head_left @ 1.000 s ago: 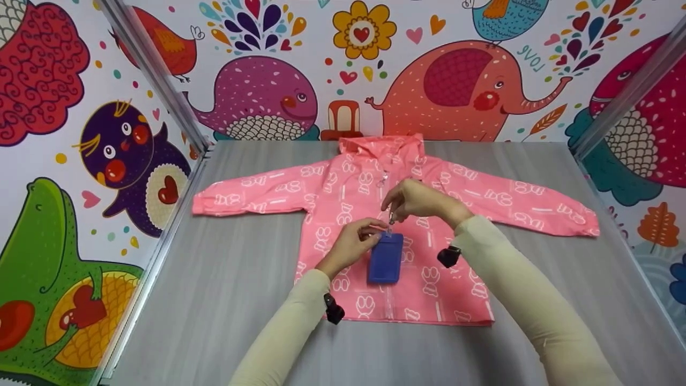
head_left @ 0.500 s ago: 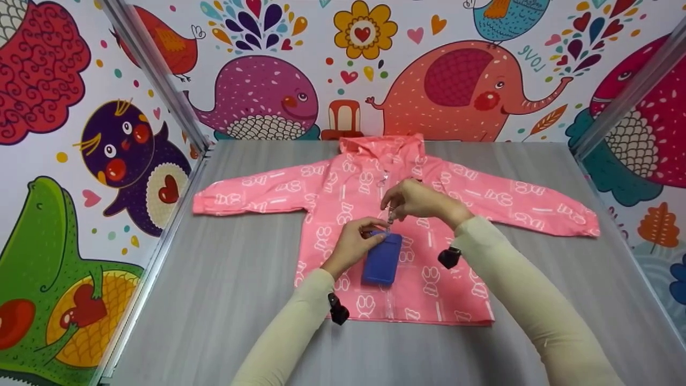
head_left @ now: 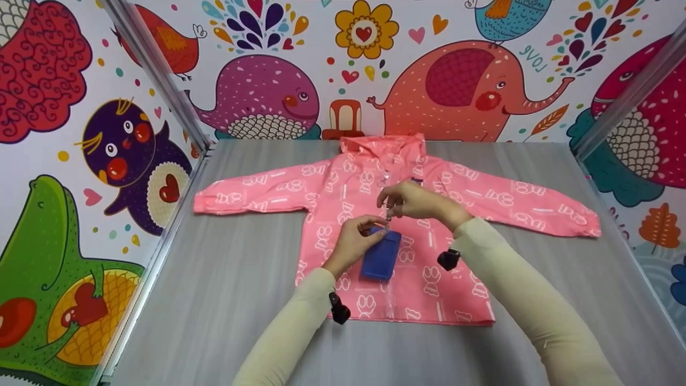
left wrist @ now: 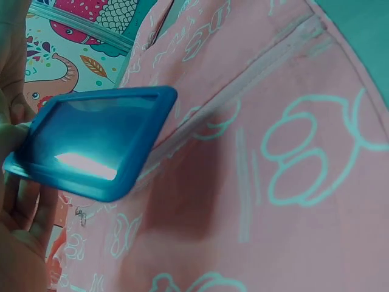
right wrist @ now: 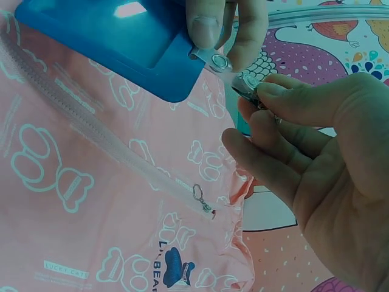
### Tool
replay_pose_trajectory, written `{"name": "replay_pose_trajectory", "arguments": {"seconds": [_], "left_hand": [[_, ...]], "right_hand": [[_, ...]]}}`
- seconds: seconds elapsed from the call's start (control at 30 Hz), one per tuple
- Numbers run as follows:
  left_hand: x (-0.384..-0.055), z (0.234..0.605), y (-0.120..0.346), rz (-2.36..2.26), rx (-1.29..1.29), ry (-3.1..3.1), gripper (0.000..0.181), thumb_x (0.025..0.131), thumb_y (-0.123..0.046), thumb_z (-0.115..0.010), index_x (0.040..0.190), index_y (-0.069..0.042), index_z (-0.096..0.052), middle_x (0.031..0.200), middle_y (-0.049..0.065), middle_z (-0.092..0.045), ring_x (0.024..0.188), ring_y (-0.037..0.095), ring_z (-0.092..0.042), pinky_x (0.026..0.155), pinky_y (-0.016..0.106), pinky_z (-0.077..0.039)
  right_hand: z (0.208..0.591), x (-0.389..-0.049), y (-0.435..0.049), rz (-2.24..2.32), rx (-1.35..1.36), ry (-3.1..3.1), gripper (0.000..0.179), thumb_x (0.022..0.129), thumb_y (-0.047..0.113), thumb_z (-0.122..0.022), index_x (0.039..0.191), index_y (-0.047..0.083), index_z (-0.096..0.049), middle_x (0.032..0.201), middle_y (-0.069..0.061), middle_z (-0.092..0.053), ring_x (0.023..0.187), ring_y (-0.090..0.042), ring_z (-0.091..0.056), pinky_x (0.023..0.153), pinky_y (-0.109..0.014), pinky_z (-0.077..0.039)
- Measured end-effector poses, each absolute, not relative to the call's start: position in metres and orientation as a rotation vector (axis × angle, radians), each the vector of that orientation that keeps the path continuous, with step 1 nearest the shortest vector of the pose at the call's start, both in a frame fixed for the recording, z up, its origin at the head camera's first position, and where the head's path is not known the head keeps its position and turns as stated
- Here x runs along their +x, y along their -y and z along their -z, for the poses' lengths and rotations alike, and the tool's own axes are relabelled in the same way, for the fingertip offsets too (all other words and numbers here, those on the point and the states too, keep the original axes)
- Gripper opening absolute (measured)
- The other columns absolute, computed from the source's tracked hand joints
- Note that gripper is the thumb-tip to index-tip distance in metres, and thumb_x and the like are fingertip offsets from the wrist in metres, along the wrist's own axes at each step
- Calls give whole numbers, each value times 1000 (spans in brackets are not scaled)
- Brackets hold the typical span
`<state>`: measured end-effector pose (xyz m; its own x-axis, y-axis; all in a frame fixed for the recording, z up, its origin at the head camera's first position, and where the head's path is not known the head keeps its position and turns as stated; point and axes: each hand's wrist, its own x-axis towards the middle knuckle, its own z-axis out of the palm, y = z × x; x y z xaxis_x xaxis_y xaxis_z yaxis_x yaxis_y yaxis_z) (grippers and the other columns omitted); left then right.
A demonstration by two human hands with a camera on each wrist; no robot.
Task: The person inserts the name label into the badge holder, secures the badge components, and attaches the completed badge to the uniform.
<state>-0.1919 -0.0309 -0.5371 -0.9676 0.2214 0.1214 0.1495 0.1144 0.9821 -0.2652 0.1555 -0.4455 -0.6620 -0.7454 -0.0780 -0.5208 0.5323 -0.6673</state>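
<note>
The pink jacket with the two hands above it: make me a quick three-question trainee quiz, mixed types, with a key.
1. Multiple choice: what is in the grip of the right hand? A, a metal clip; B, the zipper pull; C, the hood.
2. True or false: the pink jacket lies with its sleeves spread to both sides.
3. Fill in: in the grip of the left hand is a blue ____.

Key: 1, A; 2, true; 3, badge holder.
</note>
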Motion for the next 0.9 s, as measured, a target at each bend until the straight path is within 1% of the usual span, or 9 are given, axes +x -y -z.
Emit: {"name": "replay_pose_trajectory", "arguments": {"seconds": [0.1, 0.17, 0.27, 0.4, 0.5, 0.6, 0.7, 0.8, 0.9], "left_hand": [[-191, 537, 31, -2015, 361, -2308, 24, 87, -16, -76, 108, -6, -73, 100, 11, -78, 92, 17, -73, 80, 22, -54], [-191, 537, 31, -2017, 348, -2314, 22, 86, -15, -76, 107, -6, -74, 97, 11, -78, 91, 22, -73, 79, 22, -55], [-191, 538, 31, -2019, 329, -2329, 19, 86, -14, -76, 104, -9, -75, 95, 11, -78, 92, 28, -73, 78, 21, -55], [-190, 539, 32, -2033, 320, -2324, 19, 85, -15, -77, 103, -9, -75, 96, 12, -78, 92, 34, -72, 76, 21, -56], [-190, 540, 32, -2039, 313, -2323, 19, 86, -17, -77, 103, -10, -75, 96, 12, -77, 92, 32, -72, 77, 22, -56], [-189, 539, 32, -2051, 307, -2326, 19, 87, -17, -76, 104, -10, -75, 97, 12, -77, 91, 23, -72, 79, 22, -55], [-188, 538, 33, -2050, 315, -2330, 19, 88, -17, -75, 105, -10, -74, 98, 11, -77, 90, 15, -72, 81, 22, -55], [-189, 539, 35, -2043, 316, -2325, 18, 88, -17, -75, 105, -12, -75, 98, 10, -77, 90, 15, -71, 80, 21, -54], [-189, 539, 36, -2044, 321, -2318, 18, 88, -18, -75, 105, -13, -75, 97, 10, -77, 91, 23, -71, 77, 20, -53]], "right_hand": [[446, -264, -156, 853, -1066, -2415, 23, 90, 2, -64, 113, 6, -66, 88, -14, -72, 77, -24, -68, 65, -24, -53], [446, -264, -156, 843, -1058, -2414, 24, 91, 5, -64, 115, 7, -66, 85, -12, -71, 75, -25, -68, 63, -24, -51], [446, -264, -157, 853, -1028, -2411, 23, 93, 6, -64, 115, 8, -67, 79, -13, -70, 72, -26, -67, 60, -24, -49], [447, -264, -159, 868, -999, -2408, 22, 93, 7, -65, 115, 8, -69, 76, -14, -70, 69, -25, -66, 59, -23, -47], [447, -265, -159, 869, -1000, -2401, 23, 92, 8, -68, 114, 11, -70, 77, -14, -71, 68, -24, -66, 58, -21, -47], [448, -266, -159, 881, -1015, -2383, 25, 90, 7, -70, 115, 11, -70, 80, -13, -72, 70, -19, -67, 59, -20, -48], [449, -268, -160, 921, -1002, -2355, 27, 89, 3, -69, 115, 8, -70, 84, -15, -74, 73, -16, -69, 62, -19, -51], [450, -268, -160, 970, -962, -2336, 26, 89, 2, -69, 115, 7, -70, 87, -16, -76, 76, -20, -72, 65, -20, -55], [451, -268, -160, 1011, -934, -2330, 25, 89, 3, -70, 113, 6, -72, 86, -17, -77, 76, -32, -74, 65, -23, -58]]}}
